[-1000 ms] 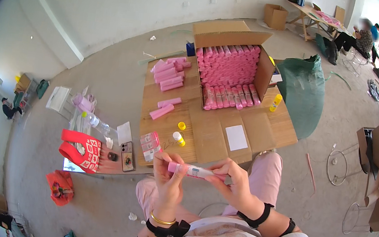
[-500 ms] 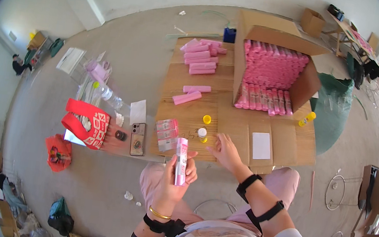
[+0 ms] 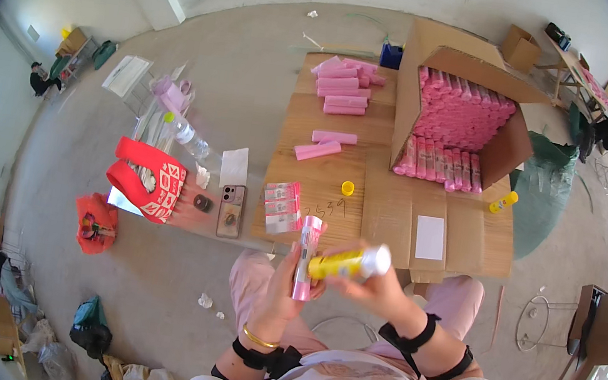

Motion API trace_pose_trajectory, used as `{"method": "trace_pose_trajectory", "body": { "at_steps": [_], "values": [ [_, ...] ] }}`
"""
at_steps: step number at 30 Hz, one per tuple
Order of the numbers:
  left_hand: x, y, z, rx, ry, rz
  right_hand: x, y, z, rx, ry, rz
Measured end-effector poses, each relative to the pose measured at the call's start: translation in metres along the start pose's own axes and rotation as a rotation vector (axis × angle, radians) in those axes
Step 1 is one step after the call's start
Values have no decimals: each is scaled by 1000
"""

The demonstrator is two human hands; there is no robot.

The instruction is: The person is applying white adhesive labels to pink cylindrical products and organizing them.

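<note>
My left hand (image 3: 279, 289) is closed round a pink roll (image 3: 304, 272) with a pale printed label along it, held upright just off the table's near edge. My right hand (image 3: 386, 299) grips a yellow glue stick (image 3: 344, 264); its white tip points up and right, and its yellow end overlaps the roll in view. Whether the two touch I cannot tell. Beyond my hands, a small yellow cap (image 3: 348, 188) rests on the wooden table (image 3: 284, 164). Pink-and-clear printed labels (image 3: 282, 206) lie left of the roll.
Loose pink rolls (image 3: 336, 86) lie at the table's far side, two more nearer. An open carton (image 3: 511, 145) full of labelled pink rolls stands far right. Another yellow glue stick (image 3: 503, 202) and a white paper (image 3: 429, 238) lie at right; a phone (image 3: 231, 211), bottle (image 3: 196, 144) and red bag (image 3: 162, 205) at left.
My right hand has picked up the glue stick that stood near the cap and brought it to the roll. The left hand still holds the roll. The whole view has shifted slightly.
</note>
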State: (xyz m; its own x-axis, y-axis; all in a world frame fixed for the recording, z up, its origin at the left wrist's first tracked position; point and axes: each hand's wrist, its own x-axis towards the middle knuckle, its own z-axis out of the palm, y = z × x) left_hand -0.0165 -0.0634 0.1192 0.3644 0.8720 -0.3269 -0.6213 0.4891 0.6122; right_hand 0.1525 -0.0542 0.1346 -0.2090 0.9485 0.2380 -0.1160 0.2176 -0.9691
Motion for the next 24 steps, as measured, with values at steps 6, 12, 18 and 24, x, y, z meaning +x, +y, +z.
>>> {"method": "trace_pose_trajectory", "body": {
  "at_steps": [6,12,18,24],
  "values": [
    [-15,-8,11,123,63,-9,-12,-34,0,-476,-130,-183],
    [-30,-6,11,201,-213,-22,-6,-42,-6,-349,25,-192],
    [-52,1,31,228,-300,-33,-4,-43,-25,-222,327,-55],
    [-53,0,23,89,-312,-1,-44,-62,9,-210,79,-188]
  ]
}}
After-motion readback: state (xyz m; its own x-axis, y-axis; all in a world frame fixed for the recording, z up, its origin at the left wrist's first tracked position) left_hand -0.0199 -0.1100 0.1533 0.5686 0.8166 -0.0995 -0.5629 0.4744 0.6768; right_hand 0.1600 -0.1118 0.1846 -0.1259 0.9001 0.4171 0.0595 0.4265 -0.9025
